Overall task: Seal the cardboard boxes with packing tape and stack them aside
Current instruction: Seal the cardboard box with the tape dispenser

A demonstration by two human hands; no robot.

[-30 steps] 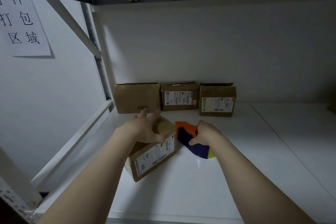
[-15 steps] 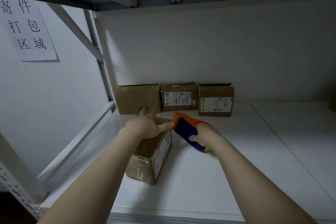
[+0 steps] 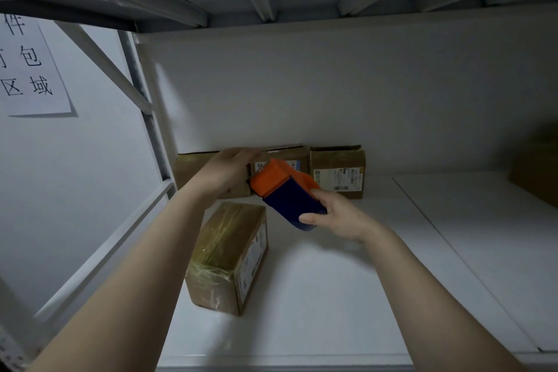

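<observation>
Nearest, toward the front left of the white shelf, a taped box lies with glossy tape across its top and a label on its right side. No hand touches it. Just beyond and above it, the right hand grips the blue body of an orange and blue tape dispenser, fingers curled round it, orange end tilted up toward the back. Farther in, the left hand reaches to the back edge, its fingers stretched out flat over the top of the left box. That box stands in a row with the middle box, partly hidden by the dispenser, and the right box. On the left wall hangs a paper sign.
</observation>
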